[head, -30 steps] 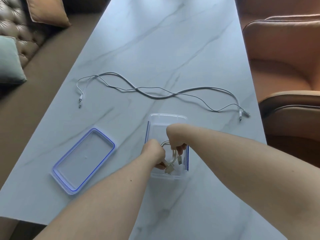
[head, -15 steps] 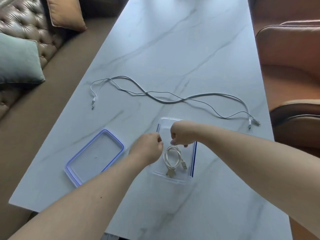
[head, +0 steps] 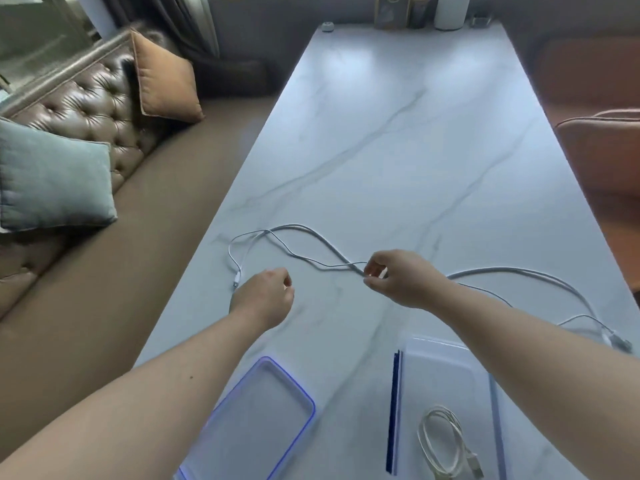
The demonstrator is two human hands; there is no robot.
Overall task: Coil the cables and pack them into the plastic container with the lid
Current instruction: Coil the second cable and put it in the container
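Note:
Two long grey-white cables [head: 311,261], one thick and one thin, lie loose and crossed over the marble table [head: 398,150]. My right hand [head: 401,278] hovers over their crossing, thumb and forefinger slightly apart around the thick cable. My left hand [head: 263,296] is loosely curled and holds nothing, just right of a cable plug [head: 236,282]. The clear plastic container [head: 446,362] stands at the lower right with a coiled white cable [head: 446,441] inside. Its blue-rimmed lid [head: 298,386] lies flat to the left of it.
A brown tufted sofa [head: 86,105] with an orange and a grey-green cushion runs along the table's left side. Orange chairs [head: 602,161] stand at the right. Small items [head: 415,10] line the far end of the table. The cables' other plugs [head: 616,339] lie near the right edge.
Both hands left the container, with the coiled cable lying inside it, and moved forward to the long cables. The camera tilted up, so container and lid now sit low in view.

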